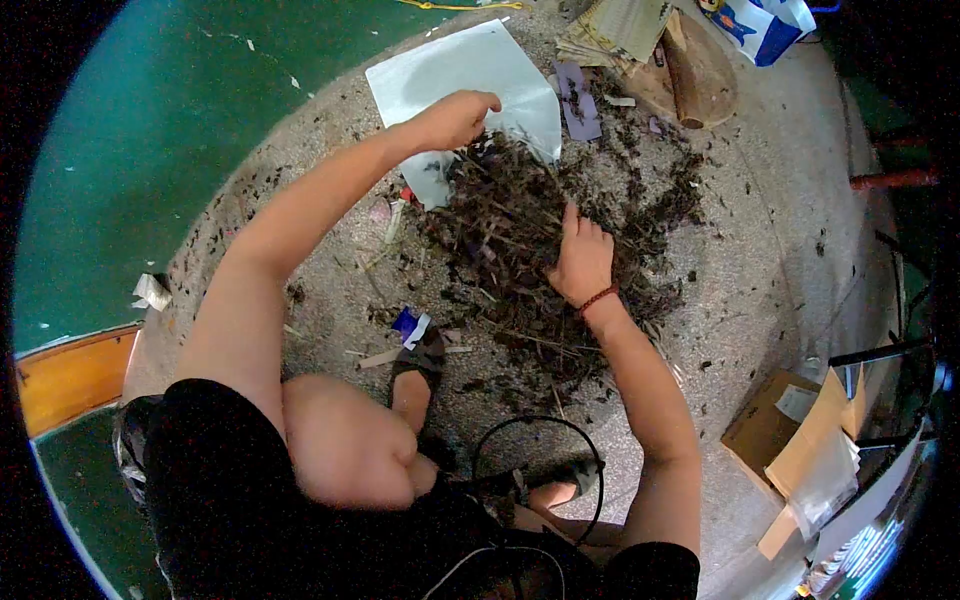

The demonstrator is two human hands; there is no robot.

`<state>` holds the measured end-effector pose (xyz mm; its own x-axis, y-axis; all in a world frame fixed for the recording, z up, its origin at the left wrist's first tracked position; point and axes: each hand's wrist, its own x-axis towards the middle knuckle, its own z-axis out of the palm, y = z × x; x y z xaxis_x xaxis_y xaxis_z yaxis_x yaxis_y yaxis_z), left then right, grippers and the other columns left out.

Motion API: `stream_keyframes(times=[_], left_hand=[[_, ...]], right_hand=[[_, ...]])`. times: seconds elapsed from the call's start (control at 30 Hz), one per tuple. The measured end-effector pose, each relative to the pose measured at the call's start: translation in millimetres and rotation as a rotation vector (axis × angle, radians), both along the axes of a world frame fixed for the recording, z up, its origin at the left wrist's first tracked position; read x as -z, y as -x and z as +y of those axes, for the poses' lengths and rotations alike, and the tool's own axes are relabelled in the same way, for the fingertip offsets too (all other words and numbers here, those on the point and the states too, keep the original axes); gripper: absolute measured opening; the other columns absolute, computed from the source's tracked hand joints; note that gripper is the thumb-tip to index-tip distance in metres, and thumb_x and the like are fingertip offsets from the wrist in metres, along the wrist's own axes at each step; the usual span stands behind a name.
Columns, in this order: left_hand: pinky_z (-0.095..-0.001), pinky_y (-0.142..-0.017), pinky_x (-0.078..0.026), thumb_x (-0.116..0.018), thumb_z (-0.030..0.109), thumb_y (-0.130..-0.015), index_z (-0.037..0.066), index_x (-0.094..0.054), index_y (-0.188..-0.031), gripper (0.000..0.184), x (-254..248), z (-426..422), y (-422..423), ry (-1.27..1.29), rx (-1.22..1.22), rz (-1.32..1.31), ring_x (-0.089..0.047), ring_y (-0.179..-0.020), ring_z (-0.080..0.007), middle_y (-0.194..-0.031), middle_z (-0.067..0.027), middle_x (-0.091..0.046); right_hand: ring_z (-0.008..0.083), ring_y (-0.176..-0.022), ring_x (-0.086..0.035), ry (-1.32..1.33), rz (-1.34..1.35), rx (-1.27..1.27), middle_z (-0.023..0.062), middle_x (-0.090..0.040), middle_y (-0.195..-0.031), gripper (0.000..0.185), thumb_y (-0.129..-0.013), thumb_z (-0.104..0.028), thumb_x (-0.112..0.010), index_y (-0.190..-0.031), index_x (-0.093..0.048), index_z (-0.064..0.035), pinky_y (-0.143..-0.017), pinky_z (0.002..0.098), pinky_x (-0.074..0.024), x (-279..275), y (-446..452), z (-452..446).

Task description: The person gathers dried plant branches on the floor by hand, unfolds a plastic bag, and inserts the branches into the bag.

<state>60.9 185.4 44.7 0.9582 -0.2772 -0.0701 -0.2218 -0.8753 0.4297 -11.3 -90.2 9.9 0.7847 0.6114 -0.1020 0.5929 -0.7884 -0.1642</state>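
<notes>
A large pile of dark, dried plant stems (510,240) lies on the speckled floor in front of me. My left hand (458,118) is over a pale sheet (475,65) at the pile's upper left edge, its fingers curled together; whatever they hold is too small to make out. On the pile's right half rests my right hand (583,257), with a dark red bead bracelet at the wrist. Its index finger points forward and the other fingers are slightly spread, with nothing visible in them.
A purple card (578,100) lies beyond the pile, near a wooden-looking tray (715,85) and stacked papers (625,30). Right of me is an open cardboard box (770,420). Scraps and a blue wrapper (404,323) lie by my foot.
</notes>
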Motion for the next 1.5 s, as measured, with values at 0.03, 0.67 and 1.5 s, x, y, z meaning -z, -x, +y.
stream_keyframes(times=[0.03, 0.67, 1.5], left_hand=[[-0.0395, -0.068, -0.044, -0.052, 0.002, -0.072, 0.002, -0.051, -0.101, 0.028, 3, -1, 5, -0.001, 0.000, 0.001, -0.056, -0.078, -0.0324, -0.081, -0.0162, -0.057], [-0.0379, -0.064, -0.044, -0.053, 0.005, -0.070, 0.000, -0.056, -0.080, 0.011, 11, 24, 28, 0.060, -0.238, -0.209, -0.056, -0.072, -0.0313, -0.076, -0.0158, -0.058], [-0.0200, -0.044, -0.030, -0.061, 0.021, -0.077, 0.006, -0.058, -0.087, 0.018, -12, 13, 16, 1.226, -0.473, 0.710, -0.044, -0.052, -0.0062, -0.061, 0.0021, -0.048]], right_hand=[[0.0304, -0.091, -0.050, -0.001, 0.001, 0.000, 0.0160, -0.050, -0.098, 0.097, -0.053, -0.025, -0.078, -0.128, -0.025, 0.0050, -0.078, 0.0406, -0.0404, 0, -3, 0], [0.0318, -0.088, -0.056, -0.032, 0.194, 0.143, 0.0197, -0.055, -0.097, 0.083, -0.056, -0.027, -0.077, -0.120, -0.035, 0.0045, -0.071, 0.0373, -0.0478, 9, -34, -2], [0.0307, -0.095, -0.050, 0.007, 0.006, 0.234, 0.0165, -0.050, -0.104, 0.086, -0.054, -0.027, -0.077, -0.122, -0.034, 0.0023, -0.078, 0.0420, -0.0425, 9, -13, 10]])
